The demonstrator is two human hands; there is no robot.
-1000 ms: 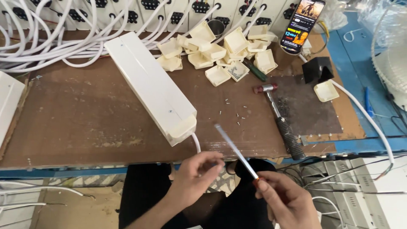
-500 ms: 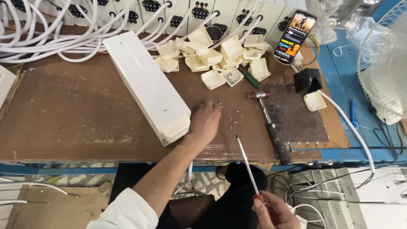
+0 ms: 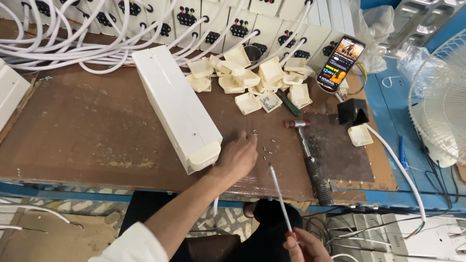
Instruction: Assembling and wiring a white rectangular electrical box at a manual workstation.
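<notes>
My left hand (image 3: 239, 157) reaches over the brown workbench (image 3: 87, 136), fingers curled down onto several tiny screws (image 3: 266, 145) scattered on the board. It lies just right of the near end of a long white power strip housing (image 3: 177, 106). My right hand (image 3: 303, 245) is low at the frame's bottom edge, gripping the red handle of a thin screwdriver (image 3: 280, 194) whose shaft points up toward the screws. Whether the left fingers pinch a screw is hidden.
A hammer (image 3: 310, 157) lies right of the screws on a dark metal plate (image 3: 340, 150). A pile of cream plastic covers (image 3: 252, 80) sits behind, with a phone (image 3: 340, 63), white cables (image 3: 58, 43), a row of socket boxes (image 3: 233, 24) and a fan (image 3: 439, 102) at right.
My left hand went from the screwdriver tip out onto the bench and now rests on the screws. My right hand dropped lower with the screwdriver.
</notes>
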